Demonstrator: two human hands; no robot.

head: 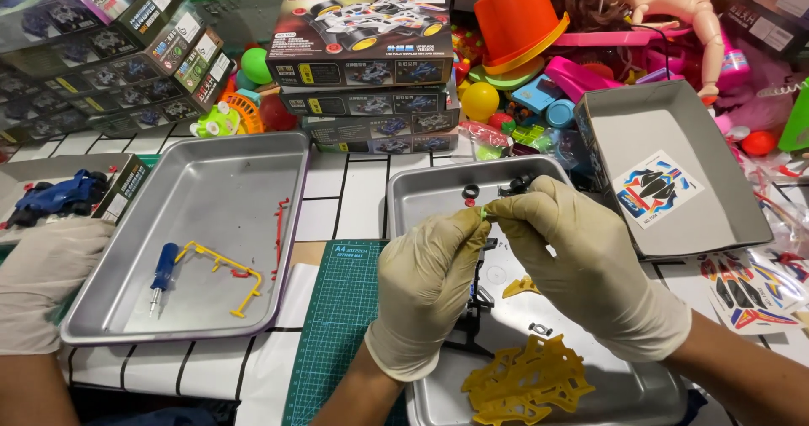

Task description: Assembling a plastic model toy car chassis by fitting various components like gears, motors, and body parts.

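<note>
Two gloved hands, left hand (425,287) and right hand (581,262), pinch a green part (484,212) between them.

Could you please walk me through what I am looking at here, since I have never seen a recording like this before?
This is one picture from a camera worn on a person's head, looking down at their gloved hands. The left hand and right hand meet fingertip to fingertip, pinching a tiny green part over a metal tray. In that tray lie a yellow plastic parts frame and a small red ring. A second metal tray to the left holds a blue screwdriver and a yellow sprue. A green cutting mat lies between them. The gloved hand at far left belongs to someone else.
</note>
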